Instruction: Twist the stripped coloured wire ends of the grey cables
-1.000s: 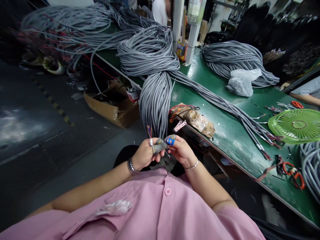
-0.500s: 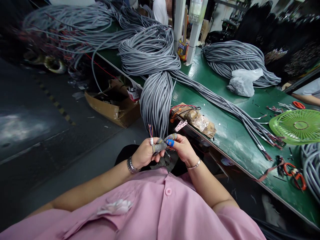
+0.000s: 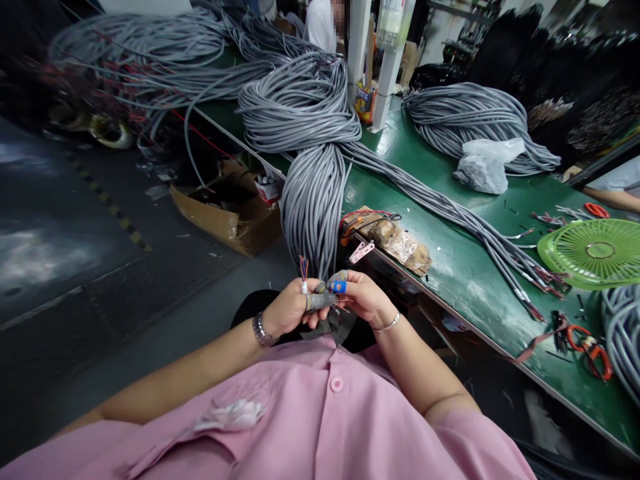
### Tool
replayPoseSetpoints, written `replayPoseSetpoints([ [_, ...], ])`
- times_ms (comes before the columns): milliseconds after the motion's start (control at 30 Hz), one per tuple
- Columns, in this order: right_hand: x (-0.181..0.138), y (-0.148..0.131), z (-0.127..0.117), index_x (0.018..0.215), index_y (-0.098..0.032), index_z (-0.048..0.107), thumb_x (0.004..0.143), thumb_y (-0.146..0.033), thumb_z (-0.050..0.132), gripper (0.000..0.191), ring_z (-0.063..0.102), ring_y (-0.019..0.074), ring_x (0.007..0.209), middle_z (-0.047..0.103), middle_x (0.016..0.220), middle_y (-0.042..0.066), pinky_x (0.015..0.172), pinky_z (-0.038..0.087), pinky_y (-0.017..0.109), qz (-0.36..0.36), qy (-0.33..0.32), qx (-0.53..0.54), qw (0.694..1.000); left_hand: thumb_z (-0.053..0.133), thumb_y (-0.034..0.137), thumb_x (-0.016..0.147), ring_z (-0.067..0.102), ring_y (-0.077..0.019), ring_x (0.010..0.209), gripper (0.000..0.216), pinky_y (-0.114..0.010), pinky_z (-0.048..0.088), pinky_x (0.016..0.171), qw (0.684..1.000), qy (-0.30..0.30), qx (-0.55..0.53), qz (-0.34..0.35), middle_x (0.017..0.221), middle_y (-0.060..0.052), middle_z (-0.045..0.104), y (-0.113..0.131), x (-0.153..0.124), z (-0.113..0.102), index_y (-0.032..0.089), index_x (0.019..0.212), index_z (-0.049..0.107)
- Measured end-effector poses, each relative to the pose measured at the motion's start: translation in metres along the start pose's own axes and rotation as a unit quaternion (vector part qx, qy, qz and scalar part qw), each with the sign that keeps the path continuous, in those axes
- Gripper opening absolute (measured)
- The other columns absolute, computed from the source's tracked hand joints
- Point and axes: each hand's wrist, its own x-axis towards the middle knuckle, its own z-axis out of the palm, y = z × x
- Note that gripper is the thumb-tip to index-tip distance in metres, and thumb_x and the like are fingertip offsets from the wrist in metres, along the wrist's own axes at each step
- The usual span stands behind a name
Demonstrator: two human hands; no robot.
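My left hand (image 3: 299,304), with grey covers on its fingers, is closed around a cable end. Coloured wires (image 3: 304,268) and a white sleeve (image 3: 304,287) stick up from between its thumb and fingers. My right hand (image 3: 363,297) pinches at the same spot, its fingertips touching the left ones; blue tape wraps a finger. Thin reddish wire ends (image 3: 343,307) poke out between the two hands. Just beyond them hangs a thick bundle of grey cables (image 3: 317,200) over the table edge. What exactly the right fingertips hold is too small to make out.
The green table (image 3: 480,267) carries coiled grey cables (image 3: 300,100), a taped block (image 3: 395,243) with a pink clip (image 3: 361,251), a green fan (image 3: 597,252) and orange-handled scissors (image 3: 590,350). A cardboard box (image 3: 230,220) sits on the floor. Another person's arm (image 3: 617,197) shows at right.
Both hands stay together in nearly the same place. The left thumb has straightened slightly to the right, and the right fingers have shifted a little at the wire ends.
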Motion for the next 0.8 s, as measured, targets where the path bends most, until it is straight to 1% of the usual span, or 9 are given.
replayPoseSetpoints([
  [100,0.001,0.000,0.002,0.072,-0.014,0.065,0.058,-0.035,0.084,0.032,0.047,0.0063,0.046,0.060,0.057,-0.002,0.045,0.036,0.019,-0.034,0.028,-0.024,0.999,0.067,0.030,0.071,0.047,-0.0063,0.031,0.021,-0.015,0.026,0.031,0.999,0.032,-0.025,0.005,0.050,-0.001,0.061,0.001,0.002,0.001,0.013,0.063,0.059],
  [200,0.002,0.005,0.000,0.073,-0.014,0.065,0.061,-0.038,0.083,0.032,0.040,0.0047,0.045,0.055,0.054,-0.005,0.045,0.036,0.020,-0.063,0.065,0.003,0.996,0.066,0.029,0.071,0.046,-0.0062,0.031,0.021,-0.016,0.025,0.031,0.997,0.066,-0.043,0.026,0.049,0.000,0.060,-0.001,0.004,0.002,0.014,0.061,0.056],
  [300,0.001,0.008,-0.007,0.076,-0.015,0.064,0.068,-0.049,0.075,0.037,0.043,0.0056,0.047,0.057,0.063,-0.003,0.047,0.040,0.021,-0.079,0.117,0.040,0.989,0.068,0.032,0.072,0.047,-0.0064,0.032,0.024,-0.016,0.025,0.031,0.994,0.097,-0.041,0.040,0.049,0.000,0.060,-0.004,0.004,0.002,0.014,0.061,0.055],
  [333,-0.001,0.008,-0.008,0.078,-0.015,0.064,0.070,-0.053,0.072,0.040,0.045,0.0062,0.049,0.059,0.066,-0.001,0.047,0.041,0.021,-0.080,0.124,0.043,0.988,0.068,0.033,0.072,0.047,-0.0065,0.032,0.025,-0.016,0.025,0.031,0.993,0.106,-0.038,0.044,0.050,0.000,0.060,-0.005,0.004,0.002,0.014,0.062,0.055],
  [400,-0.005,0.005,-0.009,0.083,-0.015,0.065,0.072,-0.056,0.069,0.042,0.049,0.0071,0.053,0.062,0.074,0.001,0.049,0.043,0.022,-0.073,0.116,0.030,0.990,0.068,0.034,0.074,0.047,-0.0066,0.032,0.026,-0.017,0.025,0.032,0.991,0.119,-0.030,0.052,0.050,0.000,0.060,-0.007,0.003,0.003,0.014,0.062,0.055],
  [467,-0.010,0.001,-0.006,0.086,-0.016,0.065,0.071,-0.053,0.072,0.040,0.050,0.0070,0.055,0.063,0.077,0.001,0.051,0.044,0.021,-0.059,0.091,-0.006,0.994,0.066,0.034,0.075,0.048,-0.0066,0.033,0.025,-0.017,0.025,0.032,0.990,0.122,-0.016,0.063,0.051,0.000,0.060,-0.008,0.002,0.005,0.014,0.063,0.056],
  [533,-0.014,-0.003,0.001,0.086,-0.017,0.066,0.068,-0.047,0.076,0.036,0.049,0.0070,0.055,0.062,0.073,-0.001,0.051,0.043,0.020,-0.061,0.079,-0.062,0.993,0.065,0.033,0.076,0.049,-0.0070,0.033,0.024,-0.017,0.026,0.032,0.990,0.123,-0.003,0.070,0.051,0.001,0.060,-0.007,0.001,0.008,0.015,0.063,0.056],
  [633,-0.016,-0.005,0.012,0.080,-0.017,0.065,0.064,-0.042,0.079,0.033,0.048,0.0079,0.055,0.060,0.067,-0.002,0.048,0.039,0.019,-0.097,0.108,-0.127,0.981,0.064,0.032,0.075,0.049,-0.0074,0.034,0.023,-0.017,0.028,0.033,0.991,0.117,0.011,0.071,0.050,0.000,0.060,-0.005,-0.001,0.013,0.015,0.062,0.056],
  [800,-0.014,0.003,0.018,0.075,-0.017,0.064,0.063,-0.041,0.079,0.031,0.047,0.0081,0.053,0.059,0.063,-0.003,0.048,0.038,0.021,-0.128,0.155,-0.111,0.973,0.066,0.033,0.073,0.050,-0.0078,0.035,0.024,-0.018,0.028,0.033,0.990,0.120,-0.006,0.071,0.051,0.000,0.060,-0.001,-0.001,0.018,0.015,0.062,0.055],
])
